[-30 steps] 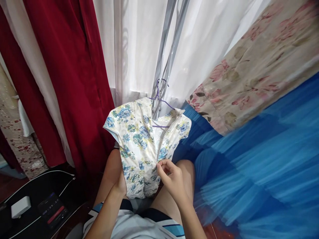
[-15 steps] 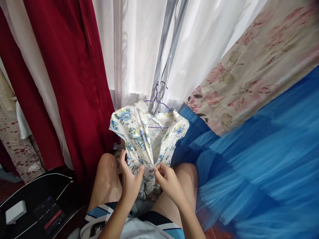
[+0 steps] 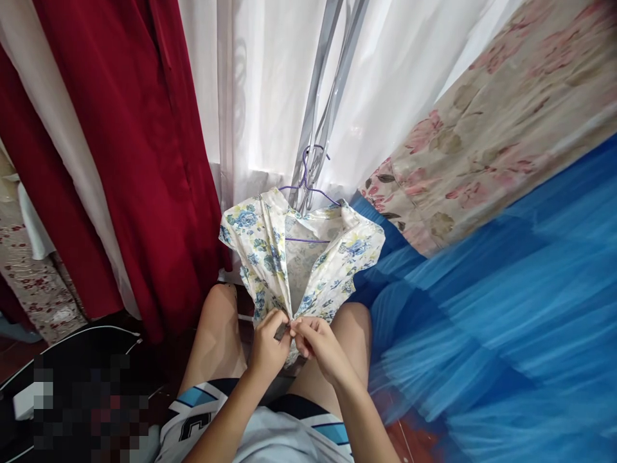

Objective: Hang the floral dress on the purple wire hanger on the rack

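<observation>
A white blouse with blue and yellow flowers [image 3: 263, 241] hangs in front of me on a purple wire hanger [image 3: 304, 183]. Its neck lies open in a deep V, and the hanger's lower bar shows inside. At the bottom of the V, my left hand [image 3: 270, 341] pinches the front edge of the cloth. My right hand [image 3: 315, 341] pinches the other front edge right beside it, the fingertips of both hands almost touching. Whatever fastening may be between the fingers is hidden. The blouse's lower part hangs between my knees, partly covered by my hands.
Grey ribbons [image 3: 321, 96] hang down to the hanger's hook, before a white curtain [image 3: 270, 83]. Red cloth [image 3: 130, 161] hangs at left. At right are a beige floral fabric [image 3: 482, 154] and a blue tulle skirt [image 3: 506, 308]. A black surface [image 3: 87, 341] stands low at left, partly pixelated.
My left hand has gone from spread fingers beside the blouse to a pinch at its front, meeting my right hand. The blouse's right side has spread outward a little.
</observation>
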The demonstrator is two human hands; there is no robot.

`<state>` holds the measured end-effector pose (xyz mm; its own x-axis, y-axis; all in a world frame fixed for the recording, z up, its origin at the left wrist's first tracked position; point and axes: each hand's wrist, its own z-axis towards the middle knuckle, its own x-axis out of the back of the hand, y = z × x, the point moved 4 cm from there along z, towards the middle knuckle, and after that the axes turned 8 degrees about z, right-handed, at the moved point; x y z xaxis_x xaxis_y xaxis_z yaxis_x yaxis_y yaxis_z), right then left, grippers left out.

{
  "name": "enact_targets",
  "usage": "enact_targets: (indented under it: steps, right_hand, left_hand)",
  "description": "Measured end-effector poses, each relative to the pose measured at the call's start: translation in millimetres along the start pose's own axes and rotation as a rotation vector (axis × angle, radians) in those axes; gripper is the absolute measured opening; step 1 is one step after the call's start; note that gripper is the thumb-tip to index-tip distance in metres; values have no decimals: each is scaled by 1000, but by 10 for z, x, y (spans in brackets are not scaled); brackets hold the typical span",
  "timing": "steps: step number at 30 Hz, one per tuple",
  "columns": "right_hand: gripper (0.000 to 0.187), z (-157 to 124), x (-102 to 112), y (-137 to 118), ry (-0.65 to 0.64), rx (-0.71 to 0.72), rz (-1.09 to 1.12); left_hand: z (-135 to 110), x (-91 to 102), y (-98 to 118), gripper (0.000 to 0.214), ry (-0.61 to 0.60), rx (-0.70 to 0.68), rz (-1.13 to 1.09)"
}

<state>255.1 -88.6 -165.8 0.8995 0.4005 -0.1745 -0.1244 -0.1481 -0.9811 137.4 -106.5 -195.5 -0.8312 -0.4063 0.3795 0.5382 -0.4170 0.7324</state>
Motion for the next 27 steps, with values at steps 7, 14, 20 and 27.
enact_targets:
  steps: [7, 14, 20, 27]
  right_hand:
    - [35, 321, 143, -473, 148, 220, 159]
    - [26, 1025, 216, -1529, 213, 448, 261]
    - [25, 1217, 44, -1704, 274, 587, 299]
    - [31, 1059, 27, -1506, 245, 558, 104]
  left_hand:
    - [54, 2, -49, 22, -78, -21, 25]
    - [33, -297, -257, 24, -76, 27, -7]
    - [6, -276, -545, 27, -72, 82, 34]
    - [523, 164, -249, 13, -6, 6, -21]
